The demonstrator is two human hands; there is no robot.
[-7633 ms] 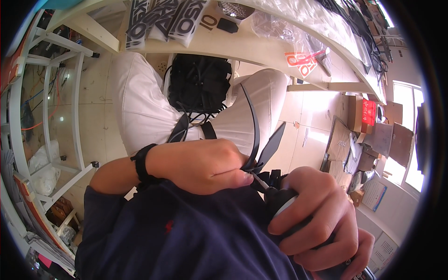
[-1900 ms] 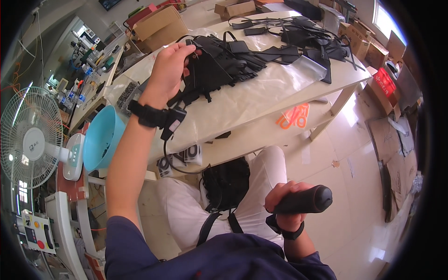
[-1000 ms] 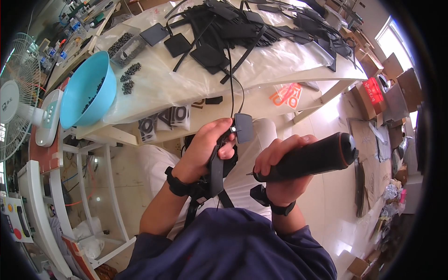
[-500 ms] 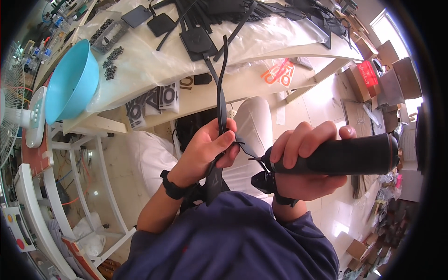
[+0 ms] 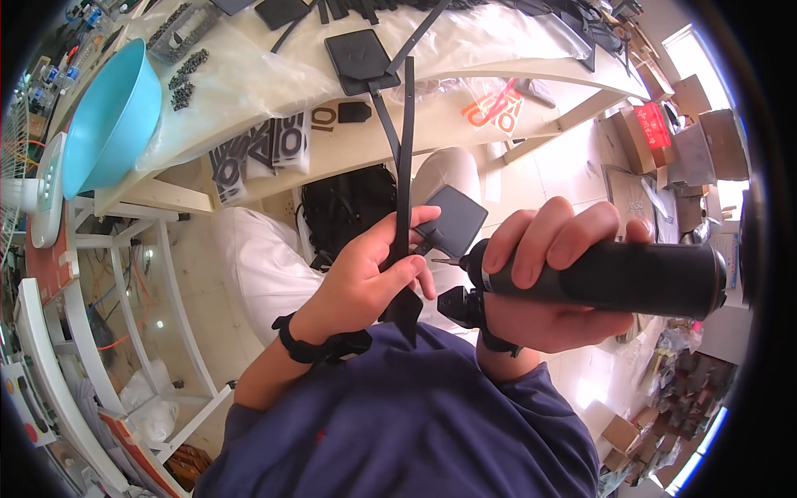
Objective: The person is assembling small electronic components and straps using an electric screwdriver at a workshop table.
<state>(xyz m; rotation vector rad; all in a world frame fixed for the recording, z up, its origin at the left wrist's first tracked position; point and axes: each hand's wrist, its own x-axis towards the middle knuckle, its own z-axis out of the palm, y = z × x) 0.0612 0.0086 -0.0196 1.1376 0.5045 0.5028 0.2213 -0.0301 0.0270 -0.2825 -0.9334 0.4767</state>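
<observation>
My left hand [image 5: 365, 270] is closed on a long black strap [image 5: 407, 141], which runs up past the bench edge and down toward my shirt. Beside its fingertips a flat black square piece [image 5: 457, 222] shows its face, with a small tab at its lower corner. In my right hand [image 5: 552, 241] lies a thick black cylindrical electric screwdriver [image 5: 639, 274], gripped around its body. The thin bit [image 5: 447, 261] points left, close to the tab and my left fingers; whether it touches cannot be told. Another black square piece [image 5: 359, 60] with a strap hangs at the bench edge.
A plastic-covered bench [image 5: 274, 87] spans the far side, holding small black parts [image 5: 183, 91] and black straps. A blue basin [image 5: 116, 124] and a white fan [image 5: 41, 183] stand at the left. Printed bags [image 5: 266, 149] lie under the bench top. Cardboard boxes [image 5: 722, 141] stand right.
The square piece now shows face-on beside my left fingers. The strap stands straighter, and my left hand has turned, back upward. The bench shifts slightly up and left in view.
</observation>
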